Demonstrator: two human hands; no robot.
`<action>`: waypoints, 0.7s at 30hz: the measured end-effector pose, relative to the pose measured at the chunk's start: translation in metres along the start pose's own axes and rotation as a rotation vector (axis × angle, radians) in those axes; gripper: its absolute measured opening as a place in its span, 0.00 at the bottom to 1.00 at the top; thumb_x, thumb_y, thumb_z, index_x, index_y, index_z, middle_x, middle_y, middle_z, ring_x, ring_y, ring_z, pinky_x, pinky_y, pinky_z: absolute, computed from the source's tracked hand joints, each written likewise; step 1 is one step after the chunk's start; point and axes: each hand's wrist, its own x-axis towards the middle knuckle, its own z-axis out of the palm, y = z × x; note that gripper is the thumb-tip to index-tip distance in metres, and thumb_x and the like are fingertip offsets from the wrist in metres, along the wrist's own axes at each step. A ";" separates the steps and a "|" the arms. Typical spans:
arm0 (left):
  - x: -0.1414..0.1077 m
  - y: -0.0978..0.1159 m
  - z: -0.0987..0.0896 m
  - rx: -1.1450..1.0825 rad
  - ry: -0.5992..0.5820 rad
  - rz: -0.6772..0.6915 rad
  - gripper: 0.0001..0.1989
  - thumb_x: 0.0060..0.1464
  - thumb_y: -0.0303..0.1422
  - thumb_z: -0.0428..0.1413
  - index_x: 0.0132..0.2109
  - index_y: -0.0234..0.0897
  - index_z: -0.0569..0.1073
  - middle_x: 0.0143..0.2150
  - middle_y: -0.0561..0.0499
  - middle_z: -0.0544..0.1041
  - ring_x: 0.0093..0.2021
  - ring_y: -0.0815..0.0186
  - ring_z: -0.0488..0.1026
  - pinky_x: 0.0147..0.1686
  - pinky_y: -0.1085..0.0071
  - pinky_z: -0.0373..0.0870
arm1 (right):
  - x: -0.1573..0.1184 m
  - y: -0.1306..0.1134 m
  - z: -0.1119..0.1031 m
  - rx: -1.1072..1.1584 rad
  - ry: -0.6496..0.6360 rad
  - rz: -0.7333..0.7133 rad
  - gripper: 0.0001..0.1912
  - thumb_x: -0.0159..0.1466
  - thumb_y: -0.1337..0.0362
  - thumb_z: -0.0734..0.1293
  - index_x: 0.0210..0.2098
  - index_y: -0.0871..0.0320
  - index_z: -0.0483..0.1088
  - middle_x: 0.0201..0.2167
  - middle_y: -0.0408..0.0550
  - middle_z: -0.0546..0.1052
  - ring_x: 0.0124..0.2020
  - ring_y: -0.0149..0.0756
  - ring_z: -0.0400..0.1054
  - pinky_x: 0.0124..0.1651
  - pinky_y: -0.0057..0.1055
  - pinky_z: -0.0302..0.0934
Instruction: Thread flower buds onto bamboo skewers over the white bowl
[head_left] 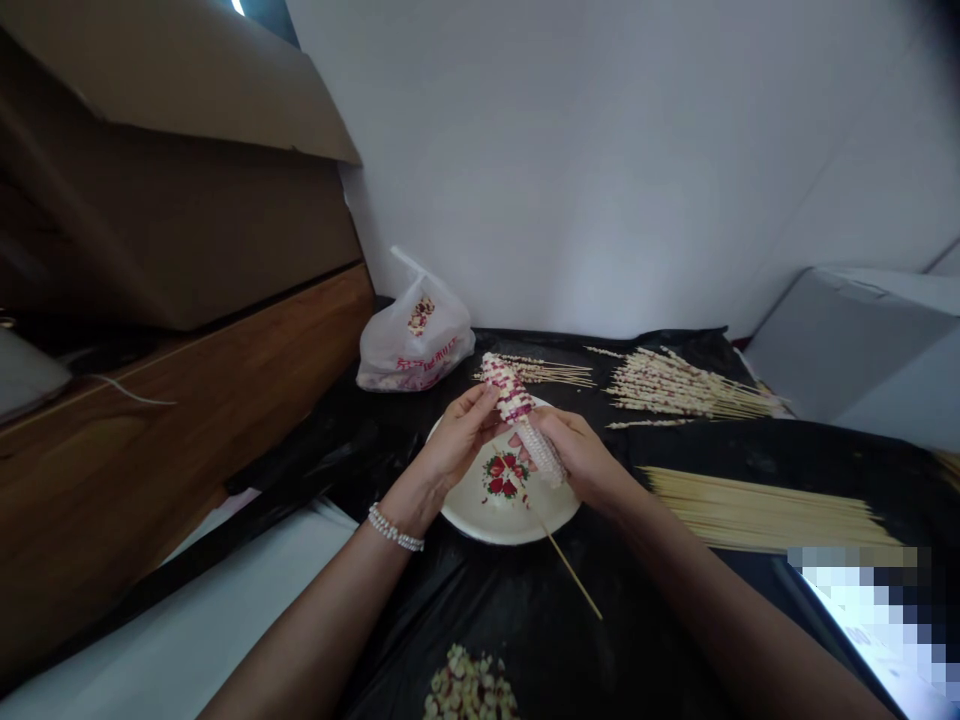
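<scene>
Above the plate, a corn cob (510, 388) with white and purple kernels is between my two hands; its lower end is bare of kernels. My right hand (568, 448) is wrapped round that bare end. My left hand (466, 432) has its fingers closed against the kernel-covered side, near the top. Beneath lies a white plate (480, 528) with a red floral print. A wooden skewer (571, 574) with a few kernels near its upper part slants over the plate's front rim; whether a finger touches it I cannot tell.
Kernel-threaded skewers (652, 385) lie at the back right, with a smaller bunch (559, 374) behind the plate. Bare skewers (772, 510) are at right, near a lit screen (862, 630). A white plastic bag (420, 345) stands back left. Loose kernels (469, 690) are piled in front.
</scene>
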 end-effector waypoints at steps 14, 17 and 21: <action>-0.001 -0.001 -0.001 -0.013 0.009 -0.001 0.10 0.50 0.38 0.63 0.35 0.37 0.75 0.35 0.52 0.77 0.35 0.71 0.73 0.39 0.73 0.69 | 0.005 0.010 0.001 0.098 -0.010 0.028 0.21 0.59 0.46 0.68 0.24 0.58 0.74 0.17 0.44 0.74 0.17 0.30 0.64 0.24 0.29 0.60; -0.001 -0.001 -0.001 -0.015 0.008 -0.002 0.09 0.51 0.38 0.63 0.36 0.38 0.76 0.36 0.53 0.77 0.34 0.71 0.73 0.39 0.73 0.69 | 0.004 0.009 0.001 0.113 -0.014 0.035 0.20 0.57 0.47 0.70 0.22 0.58 0.73 0.17 0.44 0.74 0.17 0.30 0.64 0.23 0.29 0.60; 0.000 -0.002 -0.002 -0.003 0.010 0.008 0.10 0.51 0.39 0.62 0.37 0.38 0.76 0.36 0.52 0.77 0.35 0.70 0.73 0.40 0.72 0.69 | 0.002 0.007 0.001 0.141 -0.037 0.030 0.16 0.57 0.51 0.71 0.23 0.57 0.73 0.19 0.44 0.75 0.18 0.28 0.64 0.23 0.27 0.60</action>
